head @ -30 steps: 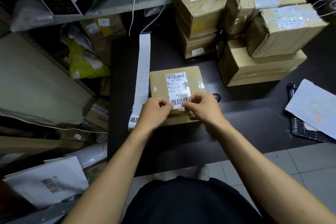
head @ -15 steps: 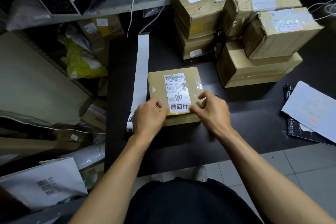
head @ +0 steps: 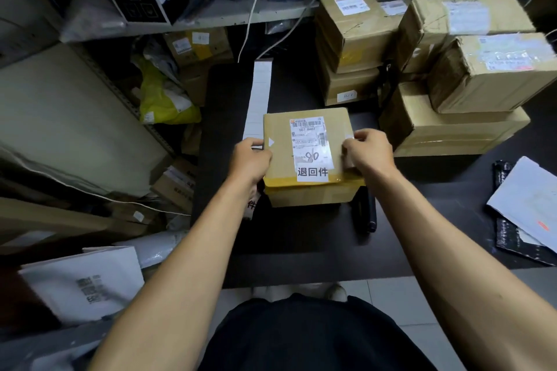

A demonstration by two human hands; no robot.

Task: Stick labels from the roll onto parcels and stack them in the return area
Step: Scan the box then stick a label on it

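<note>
Cardboard parcel (head: pixel 307 156) at frame centre, above the dark counter (head: pixel 422 190) — left hand (head: pixel 251 159) and right hand (head: pixel 369 153) grip its side edges. White return label (head: pixel 312 172) stuck on top; label strip (head: pixel 259 96) lies just left.

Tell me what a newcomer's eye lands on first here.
First, the small parcel at the middle of the dark table, gripped at its sides by the left hand and the right hand, with a white return label stuck near its front edge. Next, the stack of taped brown boxes at the table's far right, and the white label strip running along the left of the parcel.
</note>
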